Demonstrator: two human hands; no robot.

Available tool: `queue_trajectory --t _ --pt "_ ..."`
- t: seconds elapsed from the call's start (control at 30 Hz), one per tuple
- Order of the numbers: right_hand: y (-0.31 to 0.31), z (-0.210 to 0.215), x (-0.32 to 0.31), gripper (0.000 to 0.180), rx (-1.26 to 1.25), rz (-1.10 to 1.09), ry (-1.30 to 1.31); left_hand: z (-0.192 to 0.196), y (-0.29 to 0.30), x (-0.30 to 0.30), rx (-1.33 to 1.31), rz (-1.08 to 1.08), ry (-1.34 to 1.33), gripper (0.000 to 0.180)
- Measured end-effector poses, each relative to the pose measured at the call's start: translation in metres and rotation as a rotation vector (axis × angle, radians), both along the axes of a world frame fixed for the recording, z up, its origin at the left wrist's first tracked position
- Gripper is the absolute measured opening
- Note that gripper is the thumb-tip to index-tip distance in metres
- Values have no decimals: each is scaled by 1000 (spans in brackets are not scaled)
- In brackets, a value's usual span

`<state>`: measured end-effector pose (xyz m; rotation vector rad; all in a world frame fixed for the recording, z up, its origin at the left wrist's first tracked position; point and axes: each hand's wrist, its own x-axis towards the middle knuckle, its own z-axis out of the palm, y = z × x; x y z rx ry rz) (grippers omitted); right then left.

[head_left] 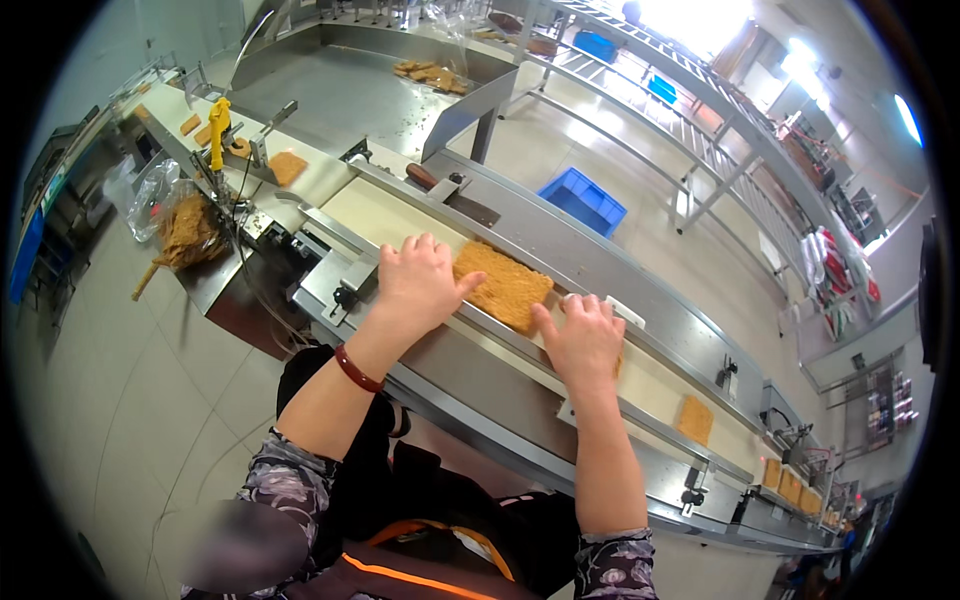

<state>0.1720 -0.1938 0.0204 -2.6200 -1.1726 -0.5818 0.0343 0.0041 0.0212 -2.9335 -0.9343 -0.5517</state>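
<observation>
A golden-brown, rough-surfaced rectangular slab (505, 285), like a pressed biscuit or cake sheet, lies flat on the pale conveyor belt (375, 212). At its left end is my left hand (422, 280), fingers bent over the belt and thumb stretched out to the slab's edge. My right hand (585, 340) rests over the belt at the slab's right end, its thumb apart from the fingers. A brown edge shows beside the right palm; most of what lies under that hand is hidden. Neither hand is wrapped round the slab.
Smaller brown pieces ride the belt, one square (694, 420) at right and another (288, 168) at left. A wooden-handled scraper (440, 188) lies on the far ledge. Beyond stand a steel tray table (330, 90) and a blue crate (582, 202). A bag (190, 228) of brown pieces sits left.
</observation>
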Motion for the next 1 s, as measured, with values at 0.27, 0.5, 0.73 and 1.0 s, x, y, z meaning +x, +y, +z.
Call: queue_trajectory --t 0.27,0.5,0.73,1.0 --pt "-4 -4 12 36 534 44 671 13 -20 17 -681 -148 -191 47" --pt "-19 13 26 28 573 86 645 -7 -38 18 -647 -277 -705 33" --pt "-103 37 69 23 67 2 627 4 -17 -2 -881 -275 -681 36" --pt "-95 57 62 26 105 -369 362 -4 61 -11 -860 -198 -1168 22"
